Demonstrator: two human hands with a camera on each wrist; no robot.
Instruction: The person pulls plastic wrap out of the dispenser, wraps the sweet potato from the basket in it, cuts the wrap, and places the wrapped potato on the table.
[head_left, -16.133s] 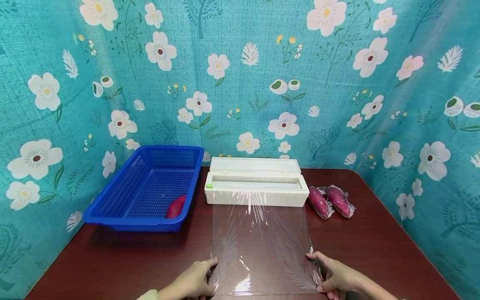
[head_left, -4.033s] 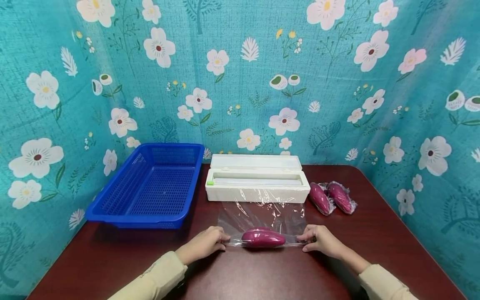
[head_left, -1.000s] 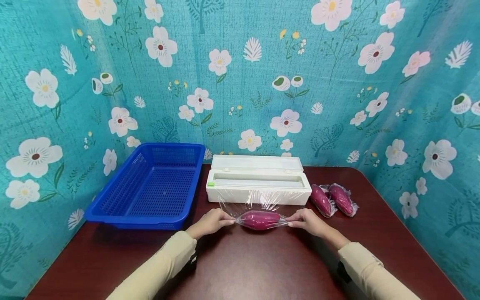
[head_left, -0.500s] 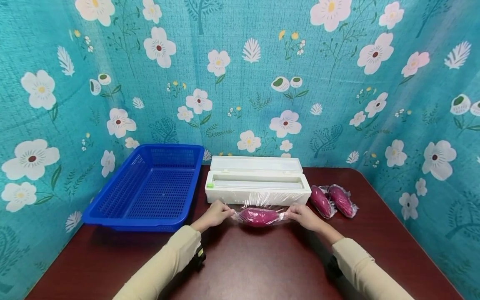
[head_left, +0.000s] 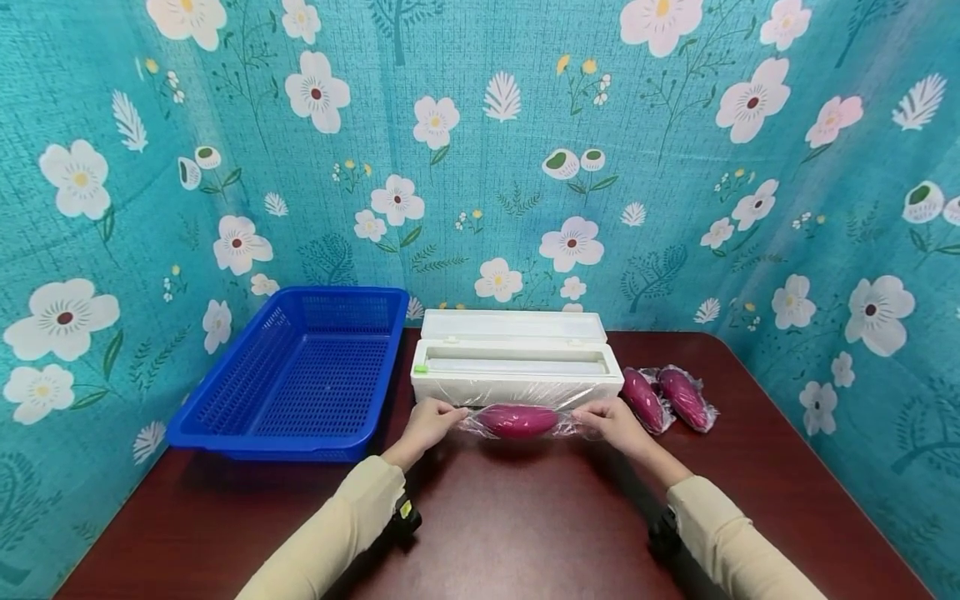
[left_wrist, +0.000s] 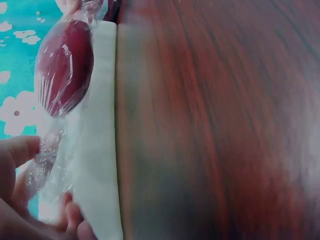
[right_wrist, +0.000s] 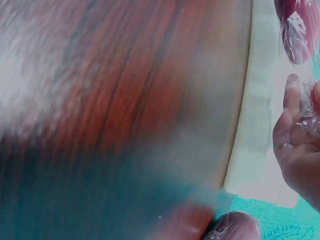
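A purple sweet potato is wrapped in clear cling film, held up just in front of the white cling film box. My left hand pinches the gathered film at its left end, and my right hand pinches the film at its right end. In the left wrist view the film runs twisted between thumb and fingers. The right wrist view shows bunched film between the right fingertips. A thin stretch of film still spans from the sweet potato to the box's front edge.
The box's lid stands open at the back, its roll lying inside. A blue mesh basket stands at left. Two film-wrapped sweet potatoes lie right of the box. A flowered curtain surrounds the brown table.
Since the frames of four seconds ago, both hands have rolled the sweet potato up in the film and brought it away from me, close to the box. The film between them has shortened.
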